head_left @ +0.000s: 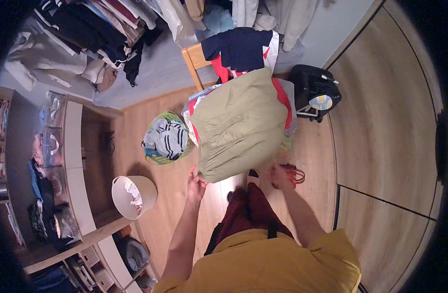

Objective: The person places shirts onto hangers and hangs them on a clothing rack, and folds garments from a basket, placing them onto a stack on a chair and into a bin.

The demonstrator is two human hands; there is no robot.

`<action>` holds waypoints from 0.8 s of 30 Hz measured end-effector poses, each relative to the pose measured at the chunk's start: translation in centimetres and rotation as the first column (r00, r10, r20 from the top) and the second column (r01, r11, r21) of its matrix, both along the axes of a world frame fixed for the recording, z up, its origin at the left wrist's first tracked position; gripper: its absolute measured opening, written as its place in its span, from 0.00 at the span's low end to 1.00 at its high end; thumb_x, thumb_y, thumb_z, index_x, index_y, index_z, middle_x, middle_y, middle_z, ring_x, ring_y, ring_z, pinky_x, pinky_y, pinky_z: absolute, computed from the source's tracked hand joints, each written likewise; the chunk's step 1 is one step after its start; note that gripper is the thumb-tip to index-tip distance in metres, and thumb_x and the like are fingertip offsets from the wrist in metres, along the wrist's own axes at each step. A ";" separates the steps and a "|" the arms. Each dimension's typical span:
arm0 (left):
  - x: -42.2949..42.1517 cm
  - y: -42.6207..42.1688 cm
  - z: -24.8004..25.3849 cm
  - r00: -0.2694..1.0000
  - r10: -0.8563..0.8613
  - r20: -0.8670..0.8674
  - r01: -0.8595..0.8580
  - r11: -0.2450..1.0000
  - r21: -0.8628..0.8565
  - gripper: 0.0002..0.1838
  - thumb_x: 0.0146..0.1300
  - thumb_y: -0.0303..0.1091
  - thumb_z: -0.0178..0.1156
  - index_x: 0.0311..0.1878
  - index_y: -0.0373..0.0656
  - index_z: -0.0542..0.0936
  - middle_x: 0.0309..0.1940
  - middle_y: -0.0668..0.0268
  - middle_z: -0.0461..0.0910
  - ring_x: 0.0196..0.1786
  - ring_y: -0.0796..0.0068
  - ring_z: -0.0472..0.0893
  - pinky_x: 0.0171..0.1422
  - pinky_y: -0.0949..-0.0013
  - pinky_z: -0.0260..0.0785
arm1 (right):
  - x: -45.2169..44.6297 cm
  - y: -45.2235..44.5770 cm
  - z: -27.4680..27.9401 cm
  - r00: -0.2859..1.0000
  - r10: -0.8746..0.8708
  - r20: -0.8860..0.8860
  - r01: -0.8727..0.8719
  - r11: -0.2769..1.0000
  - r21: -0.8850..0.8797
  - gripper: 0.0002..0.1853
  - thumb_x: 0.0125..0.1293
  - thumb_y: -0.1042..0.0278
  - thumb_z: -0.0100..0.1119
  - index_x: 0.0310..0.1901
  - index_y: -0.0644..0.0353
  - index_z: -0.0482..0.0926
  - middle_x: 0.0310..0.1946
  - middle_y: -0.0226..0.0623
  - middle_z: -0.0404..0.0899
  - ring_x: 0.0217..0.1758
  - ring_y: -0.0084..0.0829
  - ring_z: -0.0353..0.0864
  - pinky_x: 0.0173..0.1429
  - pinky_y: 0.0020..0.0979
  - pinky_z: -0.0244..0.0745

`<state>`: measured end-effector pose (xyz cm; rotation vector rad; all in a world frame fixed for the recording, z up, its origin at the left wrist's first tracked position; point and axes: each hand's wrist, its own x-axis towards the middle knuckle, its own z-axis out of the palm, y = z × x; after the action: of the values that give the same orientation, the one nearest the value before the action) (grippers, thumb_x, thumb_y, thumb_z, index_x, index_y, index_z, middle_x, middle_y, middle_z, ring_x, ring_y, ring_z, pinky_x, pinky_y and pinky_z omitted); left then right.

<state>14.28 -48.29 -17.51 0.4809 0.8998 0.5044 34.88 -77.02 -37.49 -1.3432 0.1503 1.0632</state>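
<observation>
A khaki garment (241,124) with a gathered elastic edge is spread out in front of me, over a chair (195,61) piled with clothes. My left hand (196,185) pinches the garment's lower left corner. My right hand (281,177) is to the right of the garment's lower edge, apart from it and smeared by motion, so its fingers cannot be made out. Behind the khaki garment, a navy garment (241,49) and red and white cloth hang on the chair.
A green basket (160,160) of clothes and a white bin (148,195) stand left. A black suitcase (307,83) is at the right, a red bag (298,176) on the floor below it. Shelves (80,161) line the left; clothes hang along the back.
</observation>
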 end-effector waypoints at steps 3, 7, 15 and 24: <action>-0.1 -0.1 2.3 0.995 -0.102 0.017 0.101 0.995 0.010 0.29 0.48 0.17 0.48 0.58 0.43 0.65 0.35 0.68 0.72 0.32 0.75 0.74 0.34 0.72 0.71 | -4.0 8.0 8.2 0.496 -0.442 -0.747 0.529 0.836 -0.143 0.27 0.59 0.47 0.51 0.57 0.53 0.65 0.52 0.39 0.69 0.57 0.38 0.65 0.59 0.47 0.61; -4.8 2.1 -1.1 0.885 -0.461 -0.062 0.465 0.879 0.102 0.30 0.45 0.18 0.48 0.57 0.38 0.68 0.28 0.72 0.75 0.29 0.80 0.75 0.37 0.76 0.69 | -3.7 9.6 8.0 0.638 -0.482 -0.600 0.738 0.605 0.299 0.21 0.61 0.55 0.49 0.52 0.58 0.66 0.52 0.37 0.68 0.56 0.37 0.65 0.59 0.41 0.63; -6.1 1.5 0.9 0.633 -0.695 -0.341 0.774 0.548 0.319 0.29 0.43 0.14 0.46 0.54 0.39 0.71 0.28 0.75 0.74 0.29 0.83 0.70 0.37 0.82 0.62 | -3.5 0.6 14.8 0.732 -0.675 -0.089 0.681 0.722 0.124 0.19 0.53 0.73 0.58 0.48 0.62 0.71 0.43 0.36 0.74 0.45 0.35 0.75 0.47 0.37 0.74; -0.2 5.9 -3.0 0.764 -0.404 -0.503 0.634 0.618 0.465 0.11 0.51 0.28 0.62 0.38 0.40 0.77 0.34 0.72 0.77 0.38 0.79 0.73 0.45 0.75 0.64 | 4.7 4.4 24.4 0.885 -0.465 0.011 0.460 0.878 0.131 0.15 0.55 0.57 0.57 0.39 0.57 0.74 0.23 0.33 0.77 0.23 0.26 0.74 0.28 0.28 0.69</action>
<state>14.11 -42.34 -20.49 1.4471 0.8612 0.1350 39.54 -72.62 -13.06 -1.1373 0.3504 0.6252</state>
